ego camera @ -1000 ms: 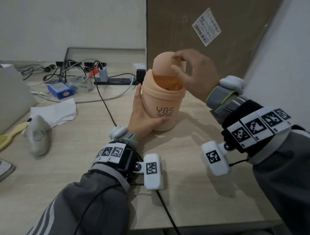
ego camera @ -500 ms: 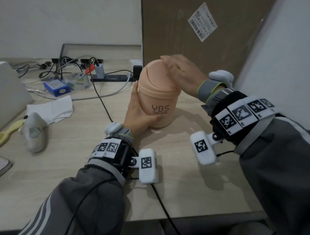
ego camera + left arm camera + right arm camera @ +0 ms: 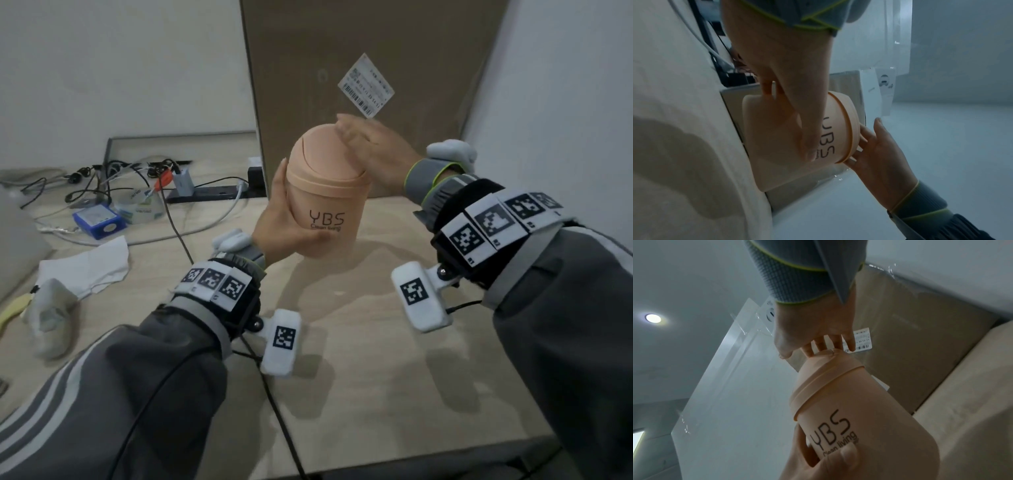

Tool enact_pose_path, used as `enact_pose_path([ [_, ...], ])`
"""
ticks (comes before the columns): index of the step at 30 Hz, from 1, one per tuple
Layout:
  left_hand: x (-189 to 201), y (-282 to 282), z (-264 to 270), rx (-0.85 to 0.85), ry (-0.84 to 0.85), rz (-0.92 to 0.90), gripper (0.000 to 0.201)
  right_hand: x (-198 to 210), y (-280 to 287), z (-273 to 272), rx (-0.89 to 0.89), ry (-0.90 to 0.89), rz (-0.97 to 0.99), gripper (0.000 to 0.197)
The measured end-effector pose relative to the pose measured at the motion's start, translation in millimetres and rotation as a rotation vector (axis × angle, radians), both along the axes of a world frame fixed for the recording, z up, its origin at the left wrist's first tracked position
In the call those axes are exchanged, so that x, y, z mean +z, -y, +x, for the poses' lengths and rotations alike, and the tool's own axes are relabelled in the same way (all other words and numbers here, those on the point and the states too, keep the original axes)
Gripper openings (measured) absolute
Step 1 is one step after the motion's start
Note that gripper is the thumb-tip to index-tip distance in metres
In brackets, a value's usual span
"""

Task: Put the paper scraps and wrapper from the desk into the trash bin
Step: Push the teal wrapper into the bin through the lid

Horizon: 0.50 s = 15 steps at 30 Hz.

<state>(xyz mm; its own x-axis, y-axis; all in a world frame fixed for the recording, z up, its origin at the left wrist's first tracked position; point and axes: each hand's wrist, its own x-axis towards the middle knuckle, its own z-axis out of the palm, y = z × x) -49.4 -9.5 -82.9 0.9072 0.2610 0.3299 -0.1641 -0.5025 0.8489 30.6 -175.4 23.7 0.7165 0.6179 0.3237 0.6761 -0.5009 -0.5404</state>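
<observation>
Pale wooden counter (image 3: 359,359) carries a peach trash bin (image 3: 327,195) near its far edge, before a cardboard box (image 3: 359,68). Left hand (image 3: 281,222) grasps the bin's side; right hand (image 3: 373,150) lies flat and released on the lid (image 3: 318,144).

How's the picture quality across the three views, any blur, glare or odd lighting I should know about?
Head view: even, soft light; the right hand on the trash bin is slightly motion-blurred, and straight edges bow from the wide lens. Left wrist view: dim, bluish, with the left hand soft. Right wrist view: a ceiling lamp flares at left; the bin's lettering stays readable.
</observation>
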Motion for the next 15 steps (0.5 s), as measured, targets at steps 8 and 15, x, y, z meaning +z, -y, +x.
enact_pose_path([
  [8,7.8,58.3,92.7,-0.078,-0.034,-0.034,0.150,10.0,50.0,65.6,-0.152,-0.045,0.072,0.044],
  [15,-16.2,96.6,166.5,-0.047,-0.107,-0.060,0.148,-12.6,71.4,131.2,-0.259,-0.052,0.039,0.044],
])
